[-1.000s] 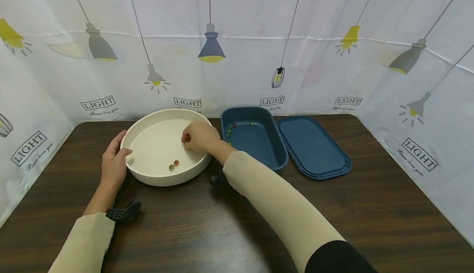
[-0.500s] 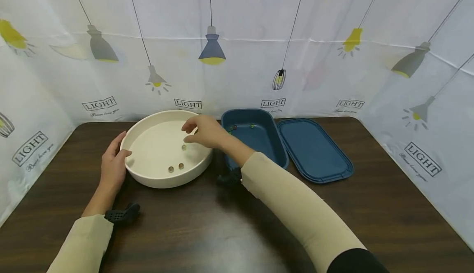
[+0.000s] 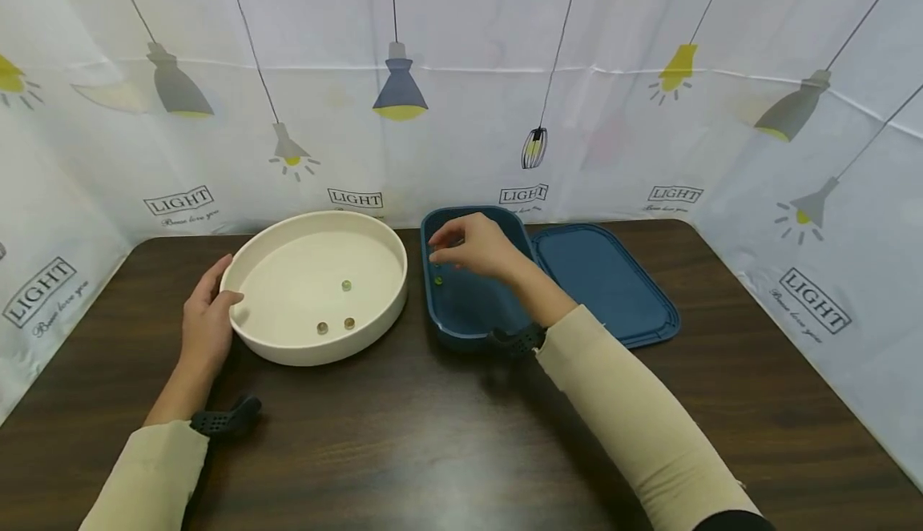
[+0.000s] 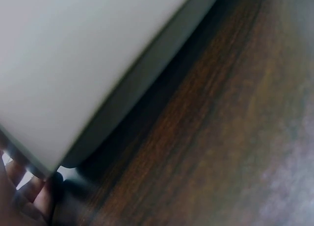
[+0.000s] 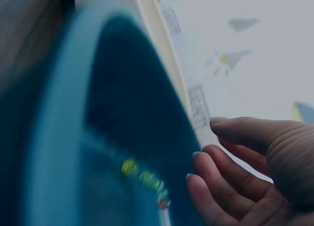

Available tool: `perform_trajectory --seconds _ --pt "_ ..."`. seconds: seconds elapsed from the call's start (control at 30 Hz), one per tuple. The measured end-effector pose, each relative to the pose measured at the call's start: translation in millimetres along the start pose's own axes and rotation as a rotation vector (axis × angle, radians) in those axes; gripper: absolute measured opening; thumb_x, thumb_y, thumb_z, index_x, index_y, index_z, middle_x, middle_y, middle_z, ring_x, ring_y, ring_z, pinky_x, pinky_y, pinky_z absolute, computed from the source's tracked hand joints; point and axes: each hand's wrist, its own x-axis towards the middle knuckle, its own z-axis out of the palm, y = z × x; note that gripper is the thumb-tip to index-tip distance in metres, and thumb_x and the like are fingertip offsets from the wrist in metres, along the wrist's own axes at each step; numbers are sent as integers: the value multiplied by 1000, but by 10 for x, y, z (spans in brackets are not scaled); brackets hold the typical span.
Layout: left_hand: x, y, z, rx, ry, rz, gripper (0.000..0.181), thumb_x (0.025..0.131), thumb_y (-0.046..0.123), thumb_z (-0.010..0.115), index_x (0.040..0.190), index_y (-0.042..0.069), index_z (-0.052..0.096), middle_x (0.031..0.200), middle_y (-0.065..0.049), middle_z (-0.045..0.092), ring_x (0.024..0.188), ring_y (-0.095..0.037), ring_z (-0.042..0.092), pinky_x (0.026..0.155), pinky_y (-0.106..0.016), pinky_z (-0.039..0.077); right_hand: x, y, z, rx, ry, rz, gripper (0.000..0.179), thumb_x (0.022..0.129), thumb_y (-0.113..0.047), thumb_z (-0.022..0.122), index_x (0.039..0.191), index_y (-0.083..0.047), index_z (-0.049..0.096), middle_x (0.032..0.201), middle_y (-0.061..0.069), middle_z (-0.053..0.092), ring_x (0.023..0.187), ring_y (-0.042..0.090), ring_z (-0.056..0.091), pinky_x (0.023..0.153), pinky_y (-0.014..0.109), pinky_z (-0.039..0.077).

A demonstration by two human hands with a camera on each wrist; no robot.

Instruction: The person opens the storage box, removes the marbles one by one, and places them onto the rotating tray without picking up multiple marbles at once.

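Observation:
My left hand (image 3: 207,323) grips the left rim of a round cream tray (image 3: 317,355), thumb over the edge; its fingers (image 4: 35,190) show at the rim in the left wrist view. Inside the tray lie three marbles: a greenish one (image 3: 347,285), one near the front (image 3: 322,328) and a brownish one (image 3: 349,323). My right hand (image 3: 479,247) is over the blue bin (image 3: 461,337), thumb and fingers apart, with nothing seen between them. In the bin, a green marble (image 3: 438,280) shows below the hand. The right wrist view shows several marbles (image 5: 147,177) in a row.
Right of the bin lies its flat blue lid (image 3: 606,275) on the dark wooden table (image 3: 346,443). A white curtain (image 3: 461,82) printed with lamps hangs right behind the table's back edge.
My right hand has let go of a marble in the tray and moved right to over the bin. The brownish marble has shifted slightly right in the tray. The left hand keeps its grip.

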Motion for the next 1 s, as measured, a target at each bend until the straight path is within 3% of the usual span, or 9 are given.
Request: perform_trajectory --seconds 0.2,0.43,0.57,0.8,1.0 --pt "-25 10 -12 31 -4 -27 61 100 14 39 159 26 34 167 1 31 149 -18 36 110 -19 37 83 148 -65 -33 -95 68 33 92 -18 73 123 -6 71 119 8 73 102 22 68 83 35 58" --pt "-12 17 -7 28 -17 -19 61 100 14 39 160 26 33 167 0 30 149 -19 35 107 -16 38 110 135 -77 -98 -138 84 33 91 -16 73 122 -4 71 117 10 74 101 21 68 80 33 59" --pt "-12 14 -34 41 -17 -32 61 100 15 38 160 26 31 167 0 28 150 -20 33 116 -29 35 145 51 -77 -123 -143 81 32 91 -15 73 121 -4 71 113 10 74 97 20 68 80 34 59" --pt "-12 -11 -48 56 -16 -10 61 101 15 39 160 25 32 167 -2 31 148 -21 37 105 -16 39 282 108 -40 -181 -216 54 29 93 -14 71 120 -5 72 115 9 75 102 19 68 84 32 58" --pt "-14 -2 -32 38 -25 4 61 101 15 40 160 25 32 166 -4 32 146 -23 39 100 -14 40 352 205 -29 -185 -260 34 27 94 -12 69 119 -5 72 114 11 75 101 20 69 83 31 58"
